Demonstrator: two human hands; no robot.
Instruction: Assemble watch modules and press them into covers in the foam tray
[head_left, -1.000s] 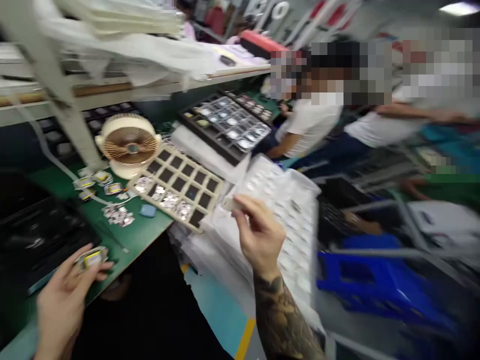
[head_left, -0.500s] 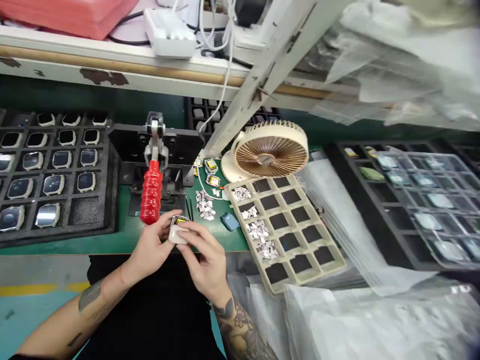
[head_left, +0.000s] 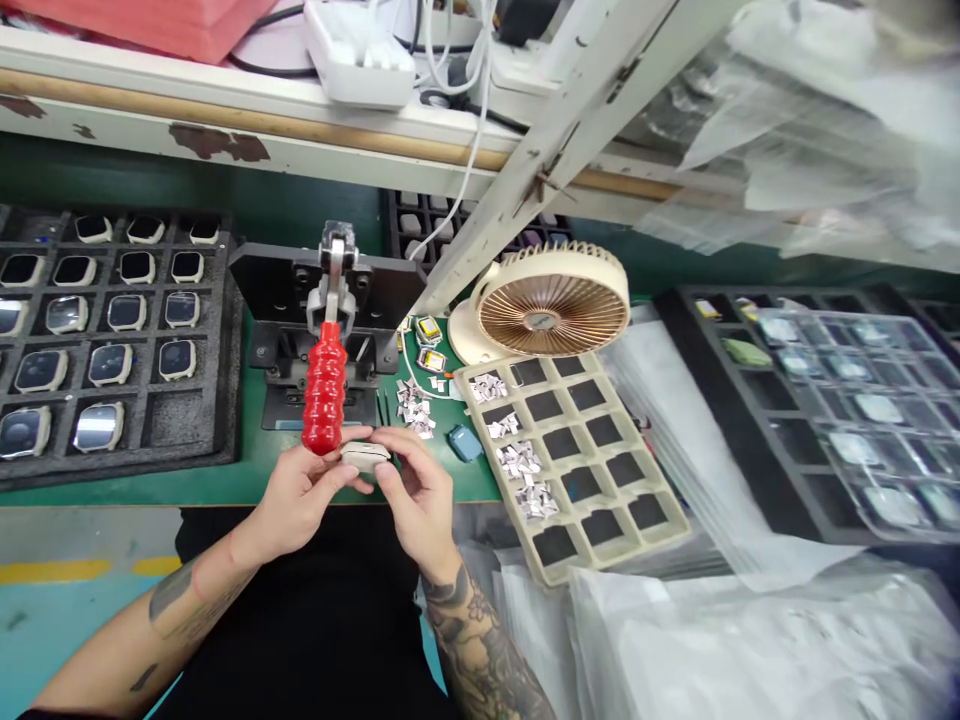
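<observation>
Between my two hands is a small cream smartwatch case (head_left: 365,457), turned edge-on, with a dark seam running along its side. My left hand (head_left: 300,492) pinches its left end between thumb and fingers. On the opposite end, the thumb and fingers of my right hand (head_left: 417,490) are closed on the case. Just above my left hand stands the red handle (head_left: 325,395) of a toggle clamp press (head_left: 330,290). A blue watch-sized piece (head_left: 465,443) lies on the green bench right of my hands, near a heap of small white pieces (head_left: 415,408).
A black foam tray (head_left: 169,420) of smartwatches sits at the left. Right of centre are a cream fan (head_left: 553,300) and a beige compartment tray (head_left: 551,570) with small white pieces. Plastic bags (head_left: 735,640) and a dark tray (head_left: 787,480) fill the right side. A slanted post (head_left: 544,160) crosses above.
The case's back part has been brought onto the open case with its yellow inside, which no longer shows. Both hands have turned it edge-on. The view has shifted slightly.
</observation>
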